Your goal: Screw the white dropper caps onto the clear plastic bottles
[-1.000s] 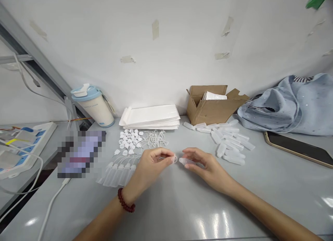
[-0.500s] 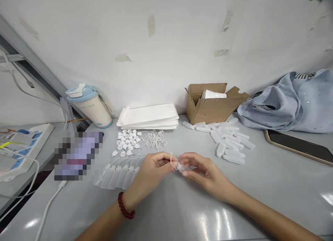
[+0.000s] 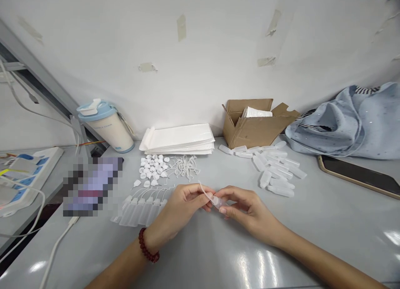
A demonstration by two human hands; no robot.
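- The grey worktable [image 3: 218,255] runs under everything, and the small translucent plastic bottle [image 3: 216,201] is held just above its middle.
- Well right of the bottle lie a blue cloth bag [image 3: 337,122] and a phone [image 3: 359,174]; a cardboard box [image 3: 250,130] stands behind it and to the right.
- Behind the bottle is a stack of white packets [image 3: 178,139], with a cream-and-blue tumbler [image 3: 109,128] and a power strip [image 3: 28,172] farther left.
- A heap of loose bottles [image 3: 271,168] lies to the right; a row of tethered bottles [image 3: 137,212] lies to the left, just beside the left hand [image 3: 184,208].
- White caps [image 3: 151,168] and looped tethers [image 3: 187,166] lie behind that row.
- The hands are together at the bottle: the right hand [image 3: 246,210] pinches its body, and the left appears to pinch a thin tether [image 3: 204,191] at its neck.
- The tether's far end sticks up free of both hands.
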